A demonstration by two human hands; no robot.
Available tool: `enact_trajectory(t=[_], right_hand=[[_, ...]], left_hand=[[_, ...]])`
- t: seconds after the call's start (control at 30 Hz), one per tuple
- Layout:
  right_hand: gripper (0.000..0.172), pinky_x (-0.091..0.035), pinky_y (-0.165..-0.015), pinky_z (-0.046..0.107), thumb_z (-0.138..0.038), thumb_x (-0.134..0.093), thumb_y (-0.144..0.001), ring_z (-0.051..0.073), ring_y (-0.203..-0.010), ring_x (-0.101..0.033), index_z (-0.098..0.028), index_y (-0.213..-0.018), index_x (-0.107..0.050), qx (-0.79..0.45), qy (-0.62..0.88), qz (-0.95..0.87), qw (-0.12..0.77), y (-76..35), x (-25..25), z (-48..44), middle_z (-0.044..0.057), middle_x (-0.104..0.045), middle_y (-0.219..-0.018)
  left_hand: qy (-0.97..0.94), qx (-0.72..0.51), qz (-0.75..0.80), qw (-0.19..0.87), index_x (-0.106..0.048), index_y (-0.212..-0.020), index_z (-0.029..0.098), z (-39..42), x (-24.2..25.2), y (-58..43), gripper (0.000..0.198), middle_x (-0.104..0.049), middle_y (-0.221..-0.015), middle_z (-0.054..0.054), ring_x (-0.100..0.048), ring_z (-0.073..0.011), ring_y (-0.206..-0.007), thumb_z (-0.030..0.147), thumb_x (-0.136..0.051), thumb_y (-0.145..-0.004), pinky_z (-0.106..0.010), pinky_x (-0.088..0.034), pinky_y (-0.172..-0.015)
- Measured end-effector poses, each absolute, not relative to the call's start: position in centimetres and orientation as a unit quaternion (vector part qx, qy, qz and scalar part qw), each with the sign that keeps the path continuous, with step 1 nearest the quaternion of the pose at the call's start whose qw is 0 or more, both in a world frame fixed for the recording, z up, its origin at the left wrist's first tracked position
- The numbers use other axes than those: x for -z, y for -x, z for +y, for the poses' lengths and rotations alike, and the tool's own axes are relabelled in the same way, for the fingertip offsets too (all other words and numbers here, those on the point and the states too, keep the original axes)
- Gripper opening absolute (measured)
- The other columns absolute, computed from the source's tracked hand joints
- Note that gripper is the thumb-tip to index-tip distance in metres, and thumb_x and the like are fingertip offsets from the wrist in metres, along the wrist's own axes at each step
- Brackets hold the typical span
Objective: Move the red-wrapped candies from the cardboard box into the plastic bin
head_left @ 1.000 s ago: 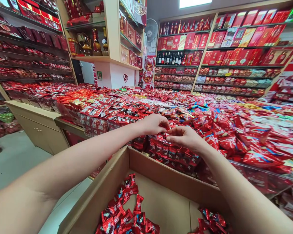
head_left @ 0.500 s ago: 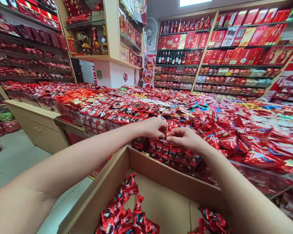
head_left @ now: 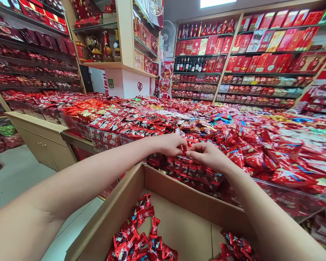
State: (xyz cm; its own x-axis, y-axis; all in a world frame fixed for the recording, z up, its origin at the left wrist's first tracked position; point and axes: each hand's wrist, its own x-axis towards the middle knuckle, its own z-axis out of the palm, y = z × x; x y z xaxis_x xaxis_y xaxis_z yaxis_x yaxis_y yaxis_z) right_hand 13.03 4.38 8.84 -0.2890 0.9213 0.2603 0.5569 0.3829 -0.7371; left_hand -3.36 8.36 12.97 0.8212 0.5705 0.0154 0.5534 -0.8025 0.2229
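My left hand and my right hand meet over the front edge of a clear plastic bin of red wrapped candies. Their fingertips almost touch. Both are closed, thumb and fingers pinched together; a bit of red wrapper shows by the left fingertips, but what either pinch holds is too small to make out. Below them a cardboard box stands open on top. Inside it, small red twist-wrapped candies form a loose pile on the left, and a smaller candy pile lies at the right.
Bins heaped with wrapped sweets spread across the wide counter. Larger red packets rise to the right. A wooden cabinet stands at the left, beside the pale floor. Shelves with bottles and red gift boxes line the back wall.
My left hand has dipped slightly, its fingers shifting at the bin's edge. The right hand stays nearly in place, and the candies in the box lie as before.
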Motion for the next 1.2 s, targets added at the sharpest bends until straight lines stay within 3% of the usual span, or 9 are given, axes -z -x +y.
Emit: enact_trajectory(t=[0.23,0.5,0.6,0.67,0.83,0.9,1.03,1.1,1.2], right_hand=[[0.029,-0.027,-0.041,0.022,-0.041,-0.049,-0.07,0.008,-0.044,-0.034,-0.015,-0.065,-0.059,-0.21,0.506,-0.74,0.39,-13.4,-8.4,4.4,-0.004,-0.045,-0.049],[0.028,-0.034,-0.048,0.024,-0.04,-0.045,-0.073,0.011,-0.05,-0.041,-0.016,-0.064,-0.055,-0.102,0.496,-0.703,0.499,-13.0,-9.2,3.2,0.0,-0.049,-0.055],[0.023,-0.036,-0.053,0.025,-0.034,-0.044,-0.076,0.011,-0.051,-0.041,-0.019,-0.059,-0.048,0.015,0.475,-0.69,0.547,-12.1,-8.2,0.3,0.0,-0.047,-0.055],[0.022,-0.036,-0.057,0.026,-0.029,-0.044,-0.076,0.013,-0.055,-0.043,-0.02,-0.057,-0.046,0.043,0.45,-0.735,0.505,-11.7,-6.2,-2.1,0.001,-0.048,-0.056],[0.017,-0.038,-0.067,0.031,-0.027,-0.041,-0.077,0.02,-0.073,-0.05,-0.02,-0.073,-0.057,-0.215,0.442,-0.855,0.164,-12.3,4.2,-6.6,0.007,-0.056,-0.072],[0.02,-0.04,-0.073,0.034,-0.027,-0.043,-0.076,0.021,-0.081,-0.052,-0.018,-0.088,-0.057,-0.266,0.469,-0.828,0.154,-12.7,8.6,-8.0,0.01,-0.058,-0.083],[0.051,-0.036,-0.086,0.033,-0.028,-0.061,-0.061,0.024,-0.1,-0.045,-0.012,-0.107,-0.048,-0.357,0.502,-0.767,0.182,-11.9,13.9,-10.5,0.015,-0.05,-0.108],[0.045,-0.036,-0.085,0.035,-0.021,-0.061,-0.058,0.024,-0.097,-0.046,-0.014,-0.101,-0.052,-0.414,0.532,-0.71,0.205,-11.1,15.0,-11.1,0.012,-0.052,-0.102],[0.025,-0.043,-0.063,0.033,-0.014,-0.051,-0.062,0.02,-0.068,-0.054,-0.015,-0.087,-0.054,-0.477,0.556,-0.648,0.208,-10.4,15.4,-11.0,0.004,-0.057,-0.069]], left_hand=[[-0.955,-0.036,0.289,0.061,-0.059,-0.09,0.017,8.7,-13.7,3.9,0.024,-0.062,-0.082,-0.002,-0.054,-0.0106,-0.069,0.015,-0.045,-0.071,-0.018,-0.038,-0.06],[-0.933,-0.288,0.213,0.028,-0.052,-0.092,0.016,2.6,-12.5,4.2,0.024,-0.058,-0.08,-0.004,-0.052,-0.0104,-0.073,0.027,-0.032,-0.083,-0.022,-0.038,-0.069],[-0.982,-0.15,0.115,-0.011,-0.055,-0.082,0.018,-0.5,-9.0,4.1,0.022,-0.059,-0.073,-0.005,-0.052,-0.0131,-0.07,0.027,-0.034,-0.081,-0.025,-0.038,-0.067],[-0.997,-0.018,0.08,-0.007,-0.057,-0.077,0.019,-1.7,-6.1,4.1,0.019,-0.06,-0.072,-0.006,-0.054,-0.0154,-0.068,0.025,-0.039,-0.078,-0.027,-0.039,-0.061],[-0.901,0.342,0.251,0.091,-0.06,-0.086,0.018,-2.1,-0.9,4.6,0.023,-0.063,-0.074,-0.009,-0.057,-0.0218,-0.062,0.029,-0.055,-0.066,-0.028,-0.038,-0.049],[-0.878,0.372,0.285,0.097,-0.059,-0.093,0.017,-1.7,-0.6,4.7,0.03,-0.063,-0.08,-0.012,-0.058,-0.0242,-0.067,0.03,-0.055,-0.066,-0.029,-0.039,-0.05],[-0.907,0.262,0.301,0.135,-0.051,-0.108,0.02,-1.1,-1.7,5.0,0.041,-0.06,-0.095,-0.011,-0.057,-0.0238,-0.081,0.034,-0.051,-0.069,-0.029,-0.04,-0.061],[-0.905,0.244,0.306,0.165,-0.049,-0.111,0.022,-1.1,-2.2,5.2,0.043,-0.059,-0.099,-0.01,-0.056,-0.0226,-0.084,0.036,-0.05,-0.07,-0.028,-0.04,-0.063],[-0.895,0.266,0.309,0.18,-0.05,-0.109,0.022,-1.5,-2.3,5.6,0.041,-0.059,-0.097,-0.009,-0.056,-0.0217,-0.081,0.036,-0.05,-0.07,-0.026,-0.04,-0.06]])
